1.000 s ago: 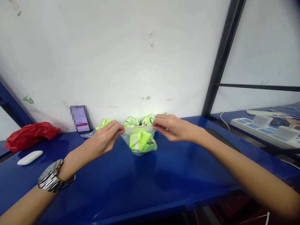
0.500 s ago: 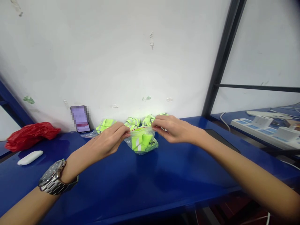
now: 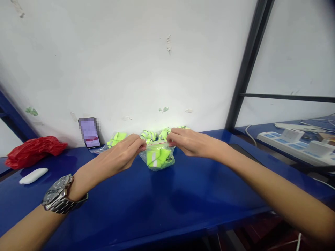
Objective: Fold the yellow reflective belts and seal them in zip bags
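A clear zip bag [image 3: 160, 164] with a red line along its top hangs between my hands over the blue table [image 3: 146, 205]. Inside it is a folded neon-yellow reflective garment [image 3: 158, 157] with a pale stripe. My left hand [image 3: 128, 150], with a metal watch [image 3: 59, 195] on the wrist, pinches the left end of the bag's top. At the opposite end, my right hand [image 3: 190, 142] pinches the same edge. Behind the bag, several more neon-yellow bundles [image 3: 148, 135] lie against the wall, partly hidden by my hands.
A phone [image 3: 89, 131] leans on the wall at the left. Further left lie a crumpled red plastic bag [image 3: 35, 150] and a white oval case [image 3: 33, 176]. A dark flat device [image 3: 244, 153] is partly behind my right forearm. Power strips [image 3: 295, 143] stand at the right, past a dark post [image 3: 247, 66].
Both hands still pinch the bag's top edge. My right hand has shifted slightly left and up, and the bag's top now looks flatter and more closed.
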`<action>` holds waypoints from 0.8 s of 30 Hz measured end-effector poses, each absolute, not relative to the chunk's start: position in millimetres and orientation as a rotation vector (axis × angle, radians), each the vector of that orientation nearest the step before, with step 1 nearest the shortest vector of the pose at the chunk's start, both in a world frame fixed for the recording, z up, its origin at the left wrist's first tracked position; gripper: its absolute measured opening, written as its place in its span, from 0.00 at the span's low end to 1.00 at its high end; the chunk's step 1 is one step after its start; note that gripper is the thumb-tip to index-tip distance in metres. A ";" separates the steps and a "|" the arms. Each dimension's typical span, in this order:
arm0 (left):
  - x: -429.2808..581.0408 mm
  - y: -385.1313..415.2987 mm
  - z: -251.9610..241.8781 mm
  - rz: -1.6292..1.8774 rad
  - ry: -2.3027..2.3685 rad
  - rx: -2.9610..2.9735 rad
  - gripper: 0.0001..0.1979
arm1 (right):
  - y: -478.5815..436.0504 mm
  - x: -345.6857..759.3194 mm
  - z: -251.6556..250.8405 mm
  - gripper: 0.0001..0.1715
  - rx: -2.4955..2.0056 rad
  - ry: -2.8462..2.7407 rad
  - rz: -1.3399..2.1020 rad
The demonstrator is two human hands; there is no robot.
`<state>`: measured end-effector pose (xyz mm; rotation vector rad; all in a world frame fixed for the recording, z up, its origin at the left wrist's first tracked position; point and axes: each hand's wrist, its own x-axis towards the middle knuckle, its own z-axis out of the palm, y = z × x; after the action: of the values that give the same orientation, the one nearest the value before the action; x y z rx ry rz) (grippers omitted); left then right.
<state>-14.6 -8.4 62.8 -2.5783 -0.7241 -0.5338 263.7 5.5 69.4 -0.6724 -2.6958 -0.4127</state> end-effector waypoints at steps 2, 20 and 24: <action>-12.8 -11.9 65.6 -0.524 -0.721 -2.574 0.06 | 5.0 265.5 70.1 0.08 -0.658 -2.713 -0.397; -13.2 -15.3 67.7 -0.547 -0.719 -2.575 0.06 | -2.9 258.2 77.2 0.11 -0.577 -2.692 -0.534; -12.0 -12.4 65.8 -0.579 -0.762 -2.600 0.10 | -0.5 258.5 74.7 0.13 -0.577 -2.633 -0.509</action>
<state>-12.0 -12.4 65.8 -2.5999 -0.7617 -0.5792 258.5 -0.5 74.7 -0.5772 -2.6327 -0.5095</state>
